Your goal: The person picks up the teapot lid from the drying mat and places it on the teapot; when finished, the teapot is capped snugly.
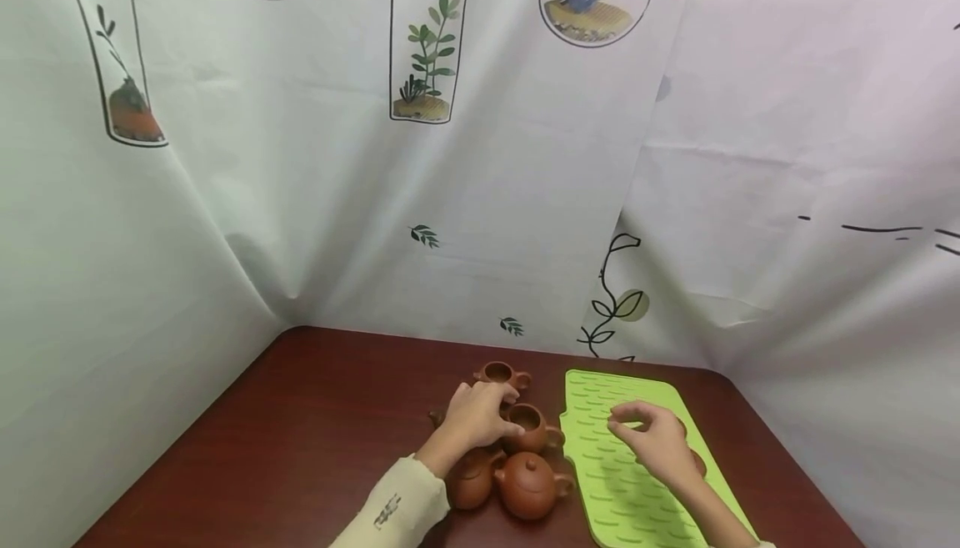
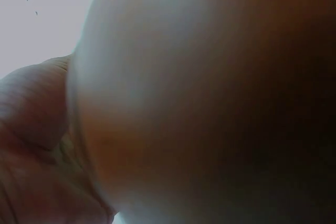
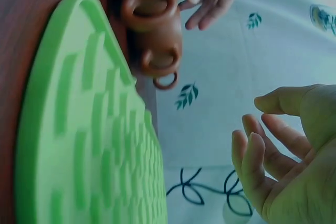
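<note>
My left hand (image 1: 476,416) reaches over a cluster of reddish-brown clay teapots. Its thumb and fingers are spread at the rim of a lidless teapot (image 1: 530,438). In the left wrist view a blurred brown rounded clay surface (image 2: 199,93) fills most of the picture, beside part of the hand (image 2: 37,145). My right hand (image 1: 660,444) hovers over a green ridged mat (image 1: 600,481), thumb and fingers bent towards each other around a gap. The right wrist view shows this right hand (image 3: 289,156) with nothing between thumb and fingers.
Another lidless teapot (image 1: 498,373) stands behind, and a lidded teapot (image 1: 527,488) in front with a further teapot (image 1: 471,481) at its left. Round brown pieces (image 1: 699,465) lie on the mat, partly hidden by the right hand. A white printed curtain (image 1: 480,198) encloses the dark red table (image 1: 300,431).
</note>
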`<state>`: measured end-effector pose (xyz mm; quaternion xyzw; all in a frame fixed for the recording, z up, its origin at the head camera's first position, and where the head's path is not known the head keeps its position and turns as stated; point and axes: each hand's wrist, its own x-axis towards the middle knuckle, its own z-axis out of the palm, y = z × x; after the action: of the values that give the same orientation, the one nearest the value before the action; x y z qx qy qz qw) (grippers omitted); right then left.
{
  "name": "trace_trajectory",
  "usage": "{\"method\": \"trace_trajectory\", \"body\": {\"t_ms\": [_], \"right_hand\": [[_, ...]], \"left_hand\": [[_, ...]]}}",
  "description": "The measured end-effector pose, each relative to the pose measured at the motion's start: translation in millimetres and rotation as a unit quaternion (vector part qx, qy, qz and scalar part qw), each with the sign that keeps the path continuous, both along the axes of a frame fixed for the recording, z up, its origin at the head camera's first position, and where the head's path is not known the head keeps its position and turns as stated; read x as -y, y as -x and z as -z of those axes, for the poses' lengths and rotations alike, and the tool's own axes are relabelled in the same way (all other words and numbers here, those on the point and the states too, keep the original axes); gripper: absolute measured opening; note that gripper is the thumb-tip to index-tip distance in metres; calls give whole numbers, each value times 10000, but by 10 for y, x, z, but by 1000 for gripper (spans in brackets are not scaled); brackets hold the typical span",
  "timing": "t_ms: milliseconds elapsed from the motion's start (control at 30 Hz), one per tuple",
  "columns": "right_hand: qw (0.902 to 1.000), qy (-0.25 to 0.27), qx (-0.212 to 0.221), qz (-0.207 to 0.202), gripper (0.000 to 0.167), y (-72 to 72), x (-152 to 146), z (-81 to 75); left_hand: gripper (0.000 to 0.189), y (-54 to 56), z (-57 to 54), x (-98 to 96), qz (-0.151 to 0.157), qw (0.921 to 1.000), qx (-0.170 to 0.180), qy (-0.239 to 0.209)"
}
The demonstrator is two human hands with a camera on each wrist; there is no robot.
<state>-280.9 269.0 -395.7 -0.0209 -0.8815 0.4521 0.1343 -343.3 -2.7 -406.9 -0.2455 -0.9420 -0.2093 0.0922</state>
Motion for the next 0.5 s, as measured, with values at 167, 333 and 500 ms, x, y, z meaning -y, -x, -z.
{"method": "trace_trajectory", "body": {"t_ms": [167, 333, 500], "right_hand": [[9998, -25, 135, 120, 22, -67, -208, 38], [9988, -286, 326, 210, 29, -94, -442, 64], [9966, -445, 585, 366, 33, -101, -663, 125]], "left_hand": [[55, 33, 43, -16, 92, 9999, -74, 114], [57, 60, 74, -12, 75, 9998, -113, 150], [55, 80, 106, -9, 193, 9998, 29, 95]]}}
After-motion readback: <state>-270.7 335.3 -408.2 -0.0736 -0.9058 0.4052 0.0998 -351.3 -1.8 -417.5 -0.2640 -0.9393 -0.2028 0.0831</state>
